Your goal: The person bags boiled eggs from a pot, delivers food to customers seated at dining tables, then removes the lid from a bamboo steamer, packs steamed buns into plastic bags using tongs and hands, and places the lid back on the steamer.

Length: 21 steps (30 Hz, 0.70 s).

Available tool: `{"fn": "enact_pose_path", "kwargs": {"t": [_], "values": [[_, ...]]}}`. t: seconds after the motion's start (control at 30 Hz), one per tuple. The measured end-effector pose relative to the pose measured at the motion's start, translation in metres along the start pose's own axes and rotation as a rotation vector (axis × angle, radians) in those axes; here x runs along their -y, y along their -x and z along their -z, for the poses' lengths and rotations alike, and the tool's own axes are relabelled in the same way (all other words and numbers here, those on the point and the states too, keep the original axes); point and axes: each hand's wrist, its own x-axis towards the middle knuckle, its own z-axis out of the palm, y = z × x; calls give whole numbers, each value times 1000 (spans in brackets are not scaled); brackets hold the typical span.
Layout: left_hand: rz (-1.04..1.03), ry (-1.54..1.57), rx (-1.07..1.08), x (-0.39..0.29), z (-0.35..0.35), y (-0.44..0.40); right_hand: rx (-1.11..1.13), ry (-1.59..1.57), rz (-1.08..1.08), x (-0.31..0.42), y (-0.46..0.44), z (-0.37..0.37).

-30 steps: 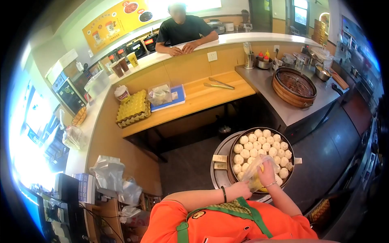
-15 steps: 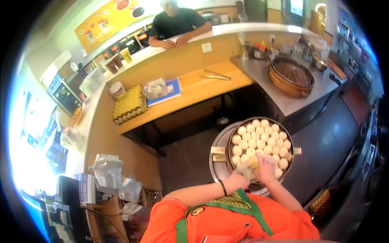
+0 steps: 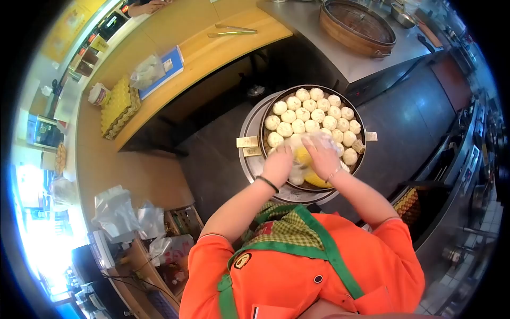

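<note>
A round steamer (image 3: 264, 114) full of white buns (image 3: 298, 126) stands on a metal tray in front of me. Over its near part, my left hand (image 3: 278, 164) is closed on one side of a clear plastic bag (image 3: 297, 173). My right hand (image 3: 321, 154) lies against the bag's other side, its fingers pointing up and left; the plastic partly covers them, so its grip is unclear. Something yellow (image 3: 303, 156) shows between the hands, and a yellow piece (image 3: 317, 179) lies at the steamer's near edge.
Beyond the steamer is a wooden table (image 3: 199, 50) with tongs (image 3: 232, 31), a blue folder (image 3: 162, 73) and egg trays (image 3: 121, 108). An empty bamboo steamer (image 3: 357, 26) sits on the metal counter (image 3: 340, 53). Plastic bags (image 3: 114, 212) hang at the left. Another person's hands (image 3: 154, 6) rest at the top.
The view has tipped down, bringing the steamer nearer the middle. The bag, earlier hanging from my hands near the rim, is now spread between both hands over the buns.
</note>
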Motion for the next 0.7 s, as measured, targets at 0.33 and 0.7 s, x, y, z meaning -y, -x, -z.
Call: {"fn": "enact_pose_path", "kwargs": {"t": [0.33, 0.7], "values": [[192, 81, -44, 78, -69, -109, 299, -27, -22, -53, -167, -53], [460, 440, -60, 77, -64, -158, 393, -233, 137, -65, -198, -70]]}}
